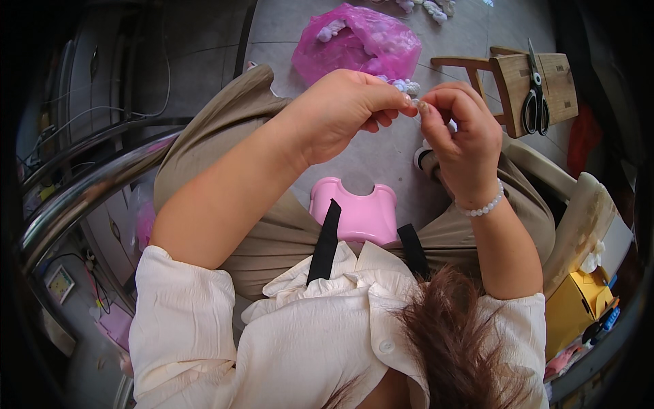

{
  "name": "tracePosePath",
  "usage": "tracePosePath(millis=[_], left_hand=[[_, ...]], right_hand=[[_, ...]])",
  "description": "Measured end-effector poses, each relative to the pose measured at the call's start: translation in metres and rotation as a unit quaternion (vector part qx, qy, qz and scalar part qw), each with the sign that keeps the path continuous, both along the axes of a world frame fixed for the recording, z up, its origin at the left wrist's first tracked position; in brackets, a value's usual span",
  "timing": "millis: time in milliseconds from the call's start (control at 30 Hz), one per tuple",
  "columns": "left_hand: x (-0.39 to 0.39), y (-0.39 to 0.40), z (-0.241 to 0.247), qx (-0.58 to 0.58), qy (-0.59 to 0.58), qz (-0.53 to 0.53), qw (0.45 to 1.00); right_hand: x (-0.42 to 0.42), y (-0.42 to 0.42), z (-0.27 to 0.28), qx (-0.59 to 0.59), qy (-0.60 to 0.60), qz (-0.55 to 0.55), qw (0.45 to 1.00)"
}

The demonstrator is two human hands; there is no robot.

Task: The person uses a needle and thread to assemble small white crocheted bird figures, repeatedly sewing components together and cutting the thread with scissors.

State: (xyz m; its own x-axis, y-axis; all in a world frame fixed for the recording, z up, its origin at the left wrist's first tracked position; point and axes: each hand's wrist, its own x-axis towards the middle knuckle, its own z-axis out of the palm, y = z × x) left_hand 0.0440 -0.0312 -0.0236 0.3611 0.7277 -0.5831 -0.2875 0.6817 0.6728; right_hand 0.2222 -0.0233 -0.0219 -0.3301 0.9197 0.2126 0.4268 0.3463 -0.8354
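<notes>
My left hand [357, 110] and my right hand [457, 130] meet at the fingertips above the gap between my knees. Both pinch a small, pale, translucent piece between thumb and forefinger; its exact kind is too small to tell. Just behind the left fingertips shows a small white and lilac knitted or beaded piece [403, 85], partly hidden by the hand. A bit of white also shows behind my right fingers. My right wrist wears a bracelet of pale round beads [485, 208].
A pink plastic bag [357, 41] with white and lilac pieces lies on the tiled floor ahead. Black-handled scissors [535, 97] rest on a wooden stool [559, 76] at right. Below my hands stands a pink plastic stool [357, 217]. A metal rail [97, 189] curves at left; a yellow box [575, 307] is at right.
</notes>
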Motion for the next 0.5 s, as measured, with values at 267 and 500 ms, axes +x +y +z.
tracePosePath(millis=[267,500], left_hand=[[-0.0016,0.0008,-0.0005,0.014,0.003,-0.019,1.000],[-0.0041,0.0041,0.0036,0.085,0.082,-0.062,0.991]], right_hand=[[0.0006,0.0008,0.0012,0.025,-0.020,0.012,0.999],[0.0012,0.0017,0.0101,0.050,-0.053,0.063,0.995]])
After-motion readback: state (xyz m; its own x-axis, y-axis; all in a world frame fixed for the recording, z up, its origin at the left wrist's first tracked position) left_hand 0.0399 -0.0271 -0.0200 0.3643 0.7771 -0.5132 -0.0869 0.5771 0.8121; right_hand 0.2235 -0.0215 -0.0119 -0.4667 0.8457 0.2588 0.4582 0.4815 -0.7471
